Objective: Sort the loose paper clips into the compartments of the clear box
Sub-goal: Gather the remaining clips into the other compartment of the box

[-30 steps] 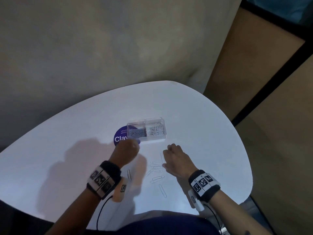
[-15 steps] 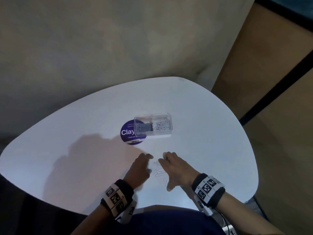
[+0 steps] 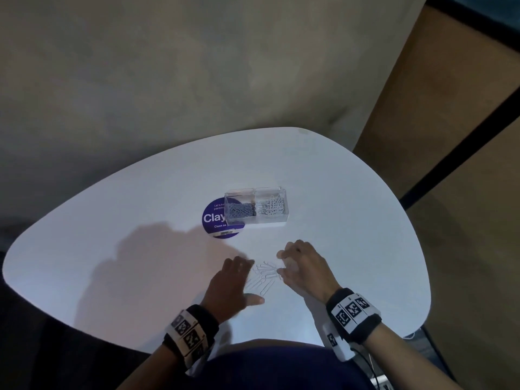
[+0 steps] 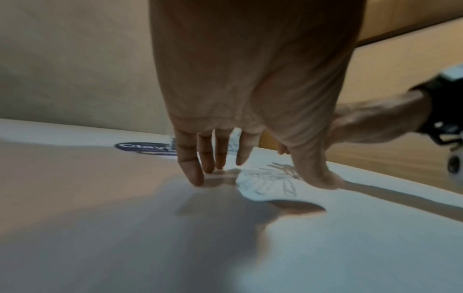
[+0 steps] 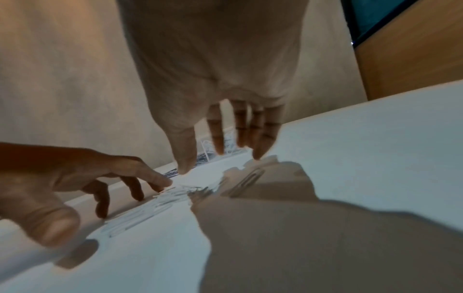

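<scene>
Several loose silver paper clips (image 3: 263, 275) lie in a small heap on the white table (image 3: 112, 249), between my two hands. My left hand (image 3: 233, 280) rests flat to the left of the heap, fingers straight, thumb out along the near side. My right hand (image 3: 298, 266) flanks the heap on the right with its fingers spread and tips down at the table. The heap of clips (image 4: 270, 178) (image 5: 175, 194) shows in both wrist views. The clear box (image 3: 256, 208) stands farther back, with dark clips in its left compartment and silver ones in its right.
A round purple sticker (image 3: 213, 218) lies partly under the box's left end. A grey wall stands behind the table and wooden panels (image 3: 450, 136) to the right. The table's curved near edge runs just in front of my body.
My left hand has come back from the box to the near side and laid itself beside the clips. Both hands have closed in on the clips, which now lie bunched together.
</scene>
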Tool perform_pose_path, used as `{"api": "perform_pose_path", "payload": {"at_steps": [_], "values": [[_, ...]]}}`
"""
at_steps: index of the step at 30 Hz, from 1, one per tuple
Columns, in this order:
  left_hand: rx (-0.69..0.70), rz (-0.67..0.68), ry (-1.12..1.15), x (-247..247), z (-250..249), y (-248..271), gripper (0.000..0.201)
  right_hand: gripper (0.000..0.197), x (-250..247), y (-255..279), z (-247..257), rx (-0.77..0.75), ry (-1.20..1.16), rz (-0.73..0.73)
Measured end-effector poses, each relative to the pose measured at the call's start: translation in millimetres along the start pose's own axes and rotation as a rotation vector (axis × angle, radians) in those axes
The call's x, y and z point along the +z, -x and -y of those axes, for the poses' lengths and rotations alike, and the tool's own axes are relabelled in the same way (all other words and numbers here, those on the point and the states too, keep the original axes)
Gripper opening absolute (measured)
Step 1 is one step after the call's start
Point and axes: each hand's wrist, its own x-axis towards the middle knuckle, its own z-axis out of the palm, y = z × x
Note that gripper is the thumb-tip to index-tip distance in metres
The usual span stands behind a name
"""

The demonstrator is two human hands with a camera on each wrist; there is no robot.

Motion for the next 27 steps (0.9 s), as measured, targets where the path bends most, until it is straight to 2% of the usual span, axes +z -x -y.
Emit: {"api": "perform_pose_path", "payload": {"at_steps": [3, 5, 6, 7, 9, 12, 16, 19, 21, 23, 27], "values": [[0.012, -0.04, -0.016, 13, -11, -5, 0.101, 0.065, -15, 10, -1, 0.151, 0.176, 0.089], [-0.018, -0.027, 0.046, 13, -21, -12, 0.098, 0.069, -17, 13, -5, 0.225, 0.194, 0.197], [-0.016, -0.021, 0.061, 13, -25, -15, 0.095, 0.061, -15, 13, -6, 0.222, 0.192, 0.221], [0.001, -0.029, 0.065, 12, -28, -19, 0.09, 0.046, -10, 11, -6, 0.191, 0.185, 0.206], [0.031, -0.049, 0.096, 12, -32, -25, 0.078, 0.01, -1, 6, -3, 0.135, 0.144, 0.107], [0.017, -0.082, 0.151, 13, -32, -35, 0.053, 0.023, 11, -1, 2, 0.089, 0.11, 0.06], [-0.02, -0.114, 0.104, 12, -33, -43, 0.023, 0.008, 14, -5, 5, 0.041, 0.067, 0.121], [-0.059, -0.108, 0.071, 13, -33, -46, 0.012, 0.037, 14, -2, 7, 0.035, 0.104, 0.142], [-0.069, -0.101, 0.032, 13, -35, -47, 0.009, 0.041, 17, -2, 9, 0.028, 0.15, 0.11], [-0.079, -0.1, 0.014, 11, -34, -49, 0.009, 0.034, 21, -5, 9, 0.034, 0.173, 0.085], [-0.103, -0.093, -0.007, 8, -25, -51, 0.012, 0.005, 23, -11, 11, 0.009, 0.146, 0.05]]}}
